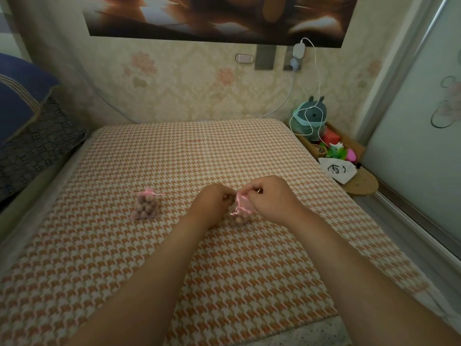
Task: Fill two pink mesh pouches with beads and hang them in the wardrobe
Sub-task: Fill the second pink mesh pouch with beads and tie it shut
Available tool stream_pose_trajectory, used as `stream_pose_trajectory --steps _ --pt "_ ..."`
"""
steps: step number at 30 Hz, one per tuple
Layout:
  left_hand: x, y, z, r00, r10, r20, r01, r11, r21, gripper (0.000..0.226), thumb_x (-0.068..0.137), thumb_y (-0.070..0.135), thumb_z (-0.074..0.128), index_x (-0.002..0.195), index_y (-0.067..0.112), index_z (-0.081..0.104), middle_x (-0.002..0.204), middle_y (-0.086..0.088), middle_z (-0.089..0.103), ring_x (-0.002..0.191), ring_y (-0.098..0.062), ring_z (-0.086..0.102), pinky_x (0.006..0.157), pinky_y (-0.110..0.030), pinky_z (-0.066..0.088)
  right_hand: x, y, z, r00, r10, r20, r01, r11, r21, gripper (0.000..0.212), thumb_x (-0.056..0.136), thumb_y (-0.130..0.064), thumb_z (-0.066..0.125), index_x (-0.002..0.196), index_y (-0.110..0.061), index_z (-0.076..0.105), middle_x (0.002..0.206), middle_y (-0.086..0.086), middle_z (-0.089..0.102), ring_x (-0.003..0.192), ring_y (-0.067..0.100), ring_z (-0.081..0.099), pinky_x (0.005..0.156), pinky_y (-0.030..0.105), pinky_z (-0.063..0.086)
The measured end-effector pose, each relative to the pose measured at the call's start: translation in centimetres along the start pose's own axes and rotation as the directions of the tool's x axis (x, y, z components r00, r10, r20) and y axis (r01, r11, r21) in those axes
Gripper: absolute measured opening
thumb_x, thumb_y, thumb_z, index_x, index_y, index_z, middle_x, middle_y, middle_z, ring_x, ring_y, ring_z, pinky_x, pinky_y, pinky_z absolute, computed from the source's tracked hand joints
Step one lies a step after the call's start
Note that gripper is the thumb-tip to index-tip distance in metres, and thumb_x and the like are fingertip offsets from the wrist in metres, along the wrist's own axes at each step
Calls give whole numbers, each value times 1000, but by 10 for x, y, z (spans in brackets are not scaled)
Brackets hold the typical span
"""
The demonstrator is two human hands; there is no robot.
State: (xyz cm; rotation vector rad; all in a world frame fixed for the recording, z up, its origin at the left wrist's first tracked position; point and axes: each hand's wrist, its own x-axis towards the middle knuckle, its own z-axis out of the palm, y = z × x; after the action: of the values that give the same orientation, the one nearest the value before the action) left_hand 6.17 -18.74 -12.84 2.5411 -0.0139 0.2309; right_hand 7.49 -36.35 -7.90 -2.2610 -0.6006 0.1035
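A pink mesh pouch (146, 206) full of brownish beads stands on the houndstooth bed cover (174, 158), its top drawn closed, left of my hands. A second pink pouch (240, 208) with beads in its bottom sits between my hands. My left hand (213, 204) pinches the pouch's ribbon at its top from the left. My right hand (268, 199) pinches the ribbon from the right. Most of this pouch is hidden by my fingers.
Dark patterned pillows (37, 136) lie at the bed's left. At the right a wooden box (331, 143) holds a plush toy (310, 118) and colourful items, with a white cloth (336, 171) beside it. A charger cable (316, 78) hangs from the wall. A sliding glass door (424, 136) stands right.
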Motion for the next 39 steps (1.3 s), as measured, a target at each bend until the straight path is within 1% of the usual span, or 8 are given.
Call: stream_pose_trajectory --steps 10,13,16,20,25,30,33,39 --pt "-4 3 -21 965 -146 -217 58 928 -368 19 90 26 71 107 20 70 93 10 69 84 -4 64 75 -18 52 3 -3 1 1000 25 12 -25 1000 -7 30 101 -11 52 112 -20 78 79 -12 71 35 1 44 38 11 33" --pt "-11 18 -40 961 -110 -253 -15 895 -445 13 88 24 73 100 21 73 88 13 71 76 5 64 67 -7 48 2 -7 0 1000 16 25 -16 999 -33 30 100 -14 52 115 -21 78 103 -8 76 62 -1 65 59 17 50" --pt "-21 35 -46 973 -4 -230 -88 916 -391 9 85 23 76 94 22 76 86 16 71 78 8 64 69 -7 47 2 -8 -1 998 31 45 -31 1000 0 26 100 -18 55 109 -24 79 90 -7 77 65 13 68 64 33 56" --pt "-29 41 -38 980 63 -189 -115 953 -279 9 83 26 77 88 33 73 96 13 67 85 -1 63 80 -25 53 -2 -12 -4 996 46 71 -49 998 38 24 99 -15 56 97 -20 79 68 -8 68 52 -1 54 55 21 39" --pt "-33 45 -36 992 31 -124 -46 991 -123 8 84 34 75 91 35 73 100 16 63 86 -1 61 80 -33 55 -5 -9 -7 994 54 93 -53 998 -16 26 98 -13 55 101 -18 80 83 3 76 69 15 65 67 35 53" --pt "-33 51 -45 995 -97 -30 98 995 33 22 81 51 67 100 43 74 100 21 72 81 1 65 70 -28 54 -4 -7 -8 995 36 94 -34 999 -24 26 100 -17 56 111 -24 79 98 -7 78 85 6 71 82 33 60" --pt "-34 56 -51 989 -142 -36 146 983 114 20 83 50 64 92 38 77 81 13 74 66 -5 65 59 -26 53 -3 -7 -5 996 2 85 1 999 -37 29 99 -18 55 112 -30 78 101 -10 78 90 16 74 85 43 61" --pt "-34 51 -58 970 -228 -88 229 973 7 9 81 32 70 82 28 79 72 9 73 63 -7 67 64 -33 61 3 -5 -3 1000 21 -24 -17 991 131 30 101 -11 52 118 -25 73 103 -8 74 53 -2 61 60 24 54"
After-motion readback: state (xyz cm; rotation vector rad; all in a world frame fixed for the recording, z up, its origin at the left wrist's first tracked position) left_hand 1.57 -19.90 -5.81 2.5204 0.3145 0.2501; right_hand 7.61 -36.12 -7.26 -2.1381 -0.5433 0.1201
